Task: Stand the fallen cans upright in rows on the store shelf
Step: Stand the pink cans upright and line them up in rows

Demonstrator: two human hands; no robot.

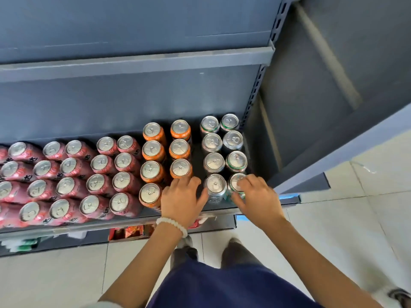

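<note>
Straightening the front green can (237, 185), the right hand (259, 196) clamps it; beside it, the left hand (181, 197) covers an orange can, grip unclear; next, square the row.

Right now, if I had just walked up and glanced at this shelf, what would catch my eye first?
Probably the two hands at the shelf's front edge: the left hand covers the spot in front of the orange cans, and the right hand has its fingers on the front silver-and-green can at the right end. Next, the colour blocks of upright cans: pink cans on the left, orange in the middle, silver ones on the right.
</note>
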